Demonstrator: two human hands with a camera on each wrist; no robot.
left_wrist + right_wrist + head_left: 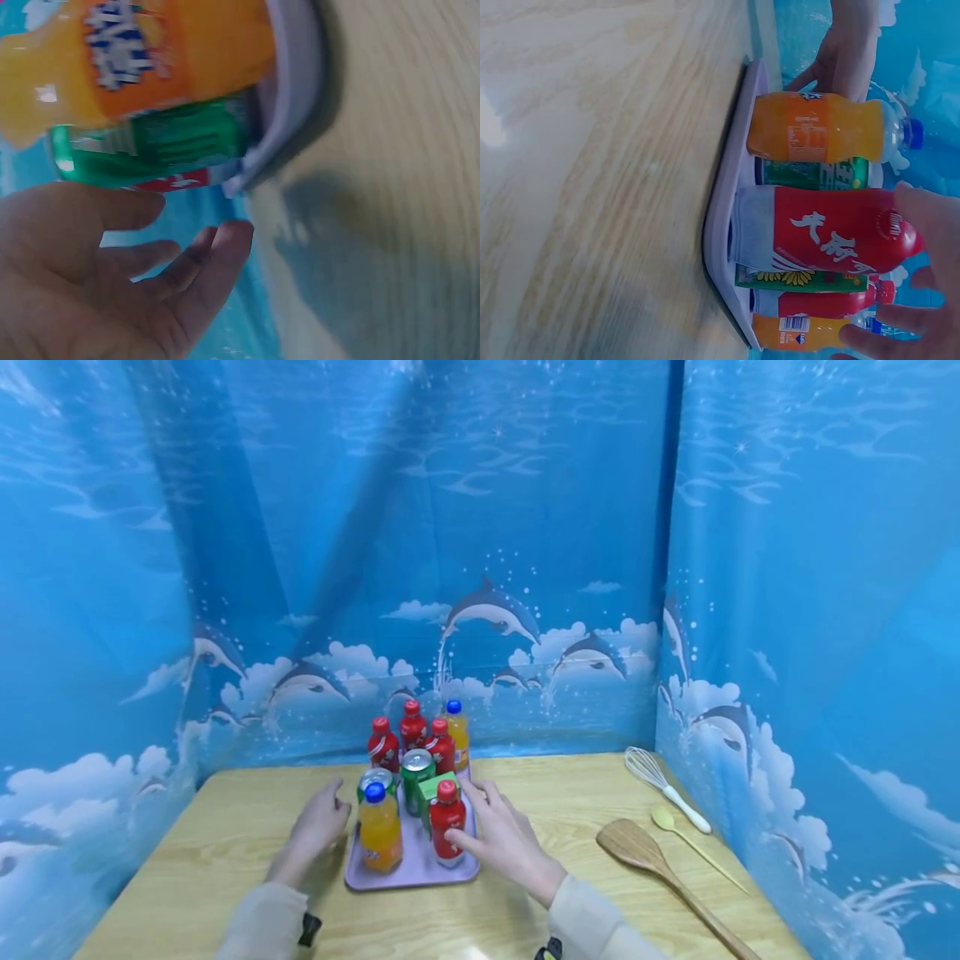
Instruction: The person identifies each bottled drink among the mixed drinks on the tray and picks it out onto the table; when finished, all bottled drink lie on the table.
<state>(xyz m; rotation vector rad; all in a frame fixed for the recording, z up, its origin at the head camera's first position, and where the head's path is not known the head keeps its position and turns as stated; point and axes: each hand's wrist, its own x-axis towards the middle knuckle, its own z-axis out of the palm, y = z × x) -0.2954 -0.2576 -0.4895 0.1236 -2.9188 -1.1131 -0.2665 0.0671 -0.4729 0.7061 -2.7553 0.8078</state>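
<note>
A pale purple tray (416,878) stands on the table, crowded with drinks. At its front are an orange soda bottle with a blue cap (380,835) and a red bottle (447,818). Behind them come two green cans (417,781) and a green carton (438,787); farther back stand three red bottles (384,746) and another orange bottle (459,737). My left hand (321,822) is left of the tray, fingers apart and holding nothing. My right hand (510,835) is at the right side, fingers spread, thumb by the front red bottle; contact is unclear.
On the right of the wooden table (555,893) lie a whisk with a white handle (667,785), a small yellowish spoon (693,843) and a wooden turner (667,877). A blue dolphin-print curtain (480,568) hangs behind the table and along its right side.
</note>
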